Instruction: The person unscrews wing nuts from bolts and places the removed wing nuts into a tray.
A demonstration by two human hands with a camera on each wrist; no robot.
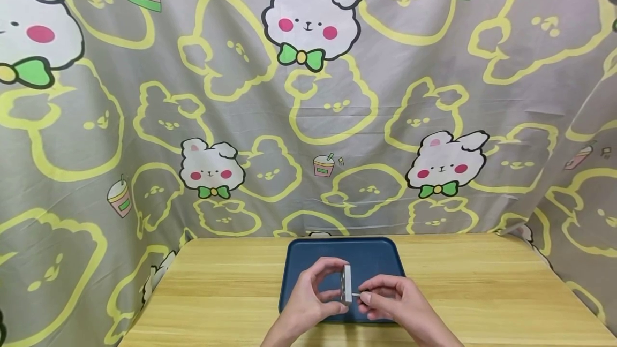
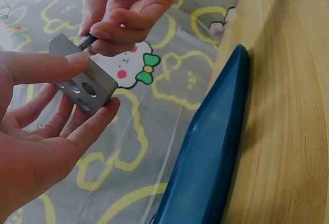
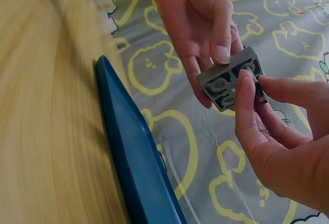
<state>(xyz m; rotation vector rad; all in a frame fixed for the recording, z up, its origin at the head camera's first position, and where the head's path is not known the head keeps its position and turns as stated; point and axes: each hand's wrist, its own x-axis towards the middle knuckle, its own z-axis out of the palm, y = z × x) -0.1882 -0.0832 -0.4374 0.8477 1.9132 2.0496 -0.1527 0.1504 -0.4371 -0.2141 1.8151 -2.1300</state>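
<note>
In the head view my left hand (image 1: 310,294) holds a small grey metal block (image 1: 347,284) upright by its edges, between thumb and fingertips. Round holes pierce the face turned to the left wrist camera; the block (image 3: 218,86) shows recessed pockets on its other face in the right wrist view. My right hand (image 1: 392,300) pinches a screw (image 3: 252,79) between thumb and fingers, its threaded shank pointing at the recessed face. The screw (image 1: 355,294) meets the block's right side in the head view; how deep it sits in a hole I cannot tell.
Beneath both hands a dark blue tray (image 1: 366,253) with a raised rim lies on the light wooden table (image 1: 222,288). A grey curtain (image 1: 347,117) printed with cartoon animals hangs behind the table and along both sides.
</note>
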